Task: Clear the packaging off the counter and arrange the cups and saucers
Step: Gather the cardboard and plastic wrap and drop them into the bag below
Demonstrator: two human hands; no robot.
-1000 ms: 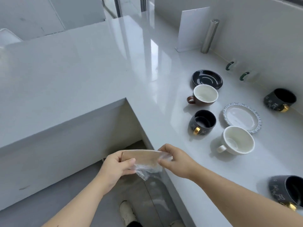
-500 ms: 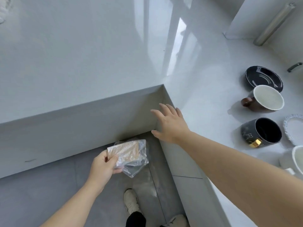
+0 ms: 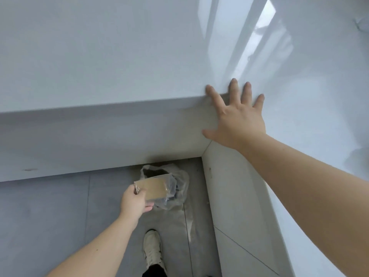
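My left hand point(image 3: 134, 201) grips the packaging point(image 3: 155, 188), a tan card inside a crumpled clear plastic wrapper, down near the floor. It hangs right over a clear plastic bag point(image 3: 178, 183) with a dark open mouth, standing in the inner corner below the counter. My right hand point(image 3: 237, 116) is spread flat, fingers apart, on the inner corner edge of the white counter point(image 3: 119, 56), holding nothing. No cups or saucers are in view.
The glossy white L-shaped counter fills the top and right. Its grey side panels point(image 3: 79, 140) drop to a grey tiled floor point(image 3: 50, 206). My white shoe point(image 3: 152, 248) stands on the floor just below the bag.
The view swung left and down, so the cups and saucers left the frame. My left hand carried the packaging down over the floor bag. My right hand moved onto the counter corner.
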